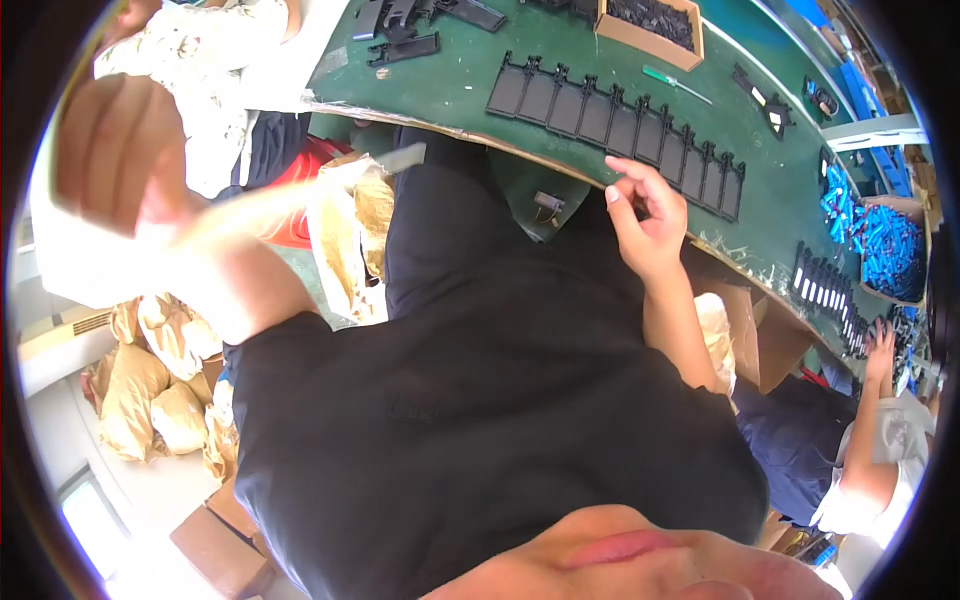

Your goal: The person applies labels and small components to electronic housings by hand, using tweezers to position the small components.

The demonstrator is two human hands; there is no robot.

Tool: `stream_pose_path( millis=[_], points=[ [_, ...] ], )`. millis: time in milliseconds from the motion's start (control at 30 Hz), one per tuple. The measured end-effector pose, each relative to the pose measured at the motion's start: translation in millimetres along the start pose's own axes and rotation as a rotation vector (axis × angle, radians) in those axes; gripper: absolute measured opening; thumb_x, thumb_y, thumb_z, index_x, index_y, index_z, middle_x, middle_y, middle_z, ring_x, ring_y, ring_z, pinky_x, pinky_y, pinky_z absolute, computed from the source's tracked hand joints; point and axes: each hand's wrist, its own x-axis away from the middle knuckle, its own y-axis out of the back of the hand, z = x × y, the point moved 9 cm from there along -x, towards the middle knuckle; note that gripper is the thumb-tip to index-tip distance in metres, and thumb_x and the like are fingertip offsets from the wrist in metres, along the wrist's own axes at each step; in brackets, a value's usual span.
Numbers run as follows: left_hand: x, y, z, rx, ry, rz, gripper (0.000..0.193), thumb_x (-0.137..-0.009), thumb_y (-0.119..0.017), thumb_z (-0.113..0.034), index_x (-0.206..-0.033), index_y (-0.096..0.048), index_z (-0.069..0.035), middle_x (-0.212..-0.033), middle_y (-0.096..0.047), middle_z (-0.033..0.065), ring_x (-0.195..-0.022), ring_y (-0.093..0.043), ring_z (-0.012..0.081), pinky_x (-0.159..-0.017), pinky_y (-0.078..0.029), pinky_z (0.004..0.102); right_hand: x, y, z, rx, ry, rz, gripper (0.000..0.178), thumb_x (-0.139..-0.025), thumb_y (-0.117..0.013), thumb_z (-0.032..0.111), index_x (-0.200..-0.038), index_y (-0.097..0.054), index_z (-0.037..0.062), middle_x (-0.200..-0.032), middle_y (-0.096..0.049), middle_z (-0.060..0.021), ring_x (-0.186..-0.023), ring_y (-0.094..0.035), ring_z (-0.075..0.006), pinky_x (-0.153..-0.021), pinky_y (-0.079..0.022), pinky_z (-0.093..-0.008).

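Presently catalogued: one row of black plastic parts point(595, 115), laid side by side on the green table point(440, 90), near the right hand point(655, 220), its thumb and fingers parted, nothing seen held. Left hand point(120, 150): raised, blurred, grip cannot be told. Laying-out judged done; loose black parts point(405, 48) left outside; further progress unclear.

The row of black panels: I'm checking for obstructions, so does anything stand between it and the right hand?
Nothing visible does. The right hand is at the near edge of the green table, close beside the row of black panels. The green-handled screwdriver lies beyond the row, out of the way.
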Motion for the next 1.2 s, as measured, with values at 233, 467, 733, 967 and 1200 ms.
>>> stream_pose_path(
  millis=[233, 467, 733, 967, 1200],
  points=[
    [82, -74, 103, -0.155, 0.647, 0.511, 0.030, -0.087, -0.062, -0.024, -0.106, -0.059, -0.001, -0.092, -0.058, 0.0061, -0.079, -0.056, 0.0131, -0.071, -0.045, 0.0245, -10, -30, 34, -0.414, -0.017, 0.349, 0.073, -0.087, -0.081, 0.030, -0.146, -0.050, -0.0005, -0.127, -0.067, -0.0129, -0.112, -0.062, -0.0198, -0.089, -0.050, -0.0315],
    [100, -167, 116, -0.048, 0.465, 0.684, 0.015, -0.098, -0.048, -0.008, -0.107, -0.056, 0.002, -0.098, -0.063, 0.0066, -0.088, -0.057, 0.0098, -0.077, -0.046, 0.0267, -1, -29, 78, -0.729, -0.030, 0.197, 0.088, -0.080, -0.086, 0.000, -0.150, -0.033, -0.0021, -0.141, -0.060, -0.0122, -0.128, -0.057, -0.0228, -0.110, -0.042, -0.0402],
    [108, -189, 137, -0.014, 0.356, 0.734, 0.028, -0.103, -0.049, -0.021, -0.121, -0.052, 0.001, -0.129, -0.062, 0.0282, -0.115, -0.063, 0.0280, -0.099, -0.048, 0.0379, 15, 31, 73, -0.329, 0.102, -0.109, 0.019, -0.091, -0.074, -0.006, -0.109, -0.066, -0.0053, -0.111, -0.070, -0.0098, -0.105, -0.065, -0.0169, -0.095, -0.049, -0.0310],
    [157, -175, 155, -0.392, -0.104, 0.654, 0.071, -0.079, -0.086, -0.002, -0.141, -0.051, -0.002, -0.140, -0.055, 0.0246, -0.128, -0.059, 0.0310, -0.099, -0.054, 0.0405, 49, 31, 22, -0.425, 0.048, -0.265, 0.020, -0.092, -0.075, -0.005, -0.111, -0.066, -0.0039, -0.113, -0.072, -0.0119, -0.106, -0.066, -0.0163, -0.095, -0.050, -0.0319],
    [149, -182, 130, -0.429, -0.368, 0.648, 0.075, -0.079, -0.080, 0.012, -0.144, -0.042, 0.003, -0.109, -0.067, 0.0227, -0.093, -0.070, 0.0267, -0.083, -0.055, 0.0347, 29, 9, 31, -0.390, 0.145, -0.223, 0.032, -0.093, -0.078, 0.002, -0.122, -0.066, -0.0070, -0.119, -0.072, -0.0108, -0.110, -0.066, -0.0172, -0.099, -0.050, -0.0315]
  ],
)
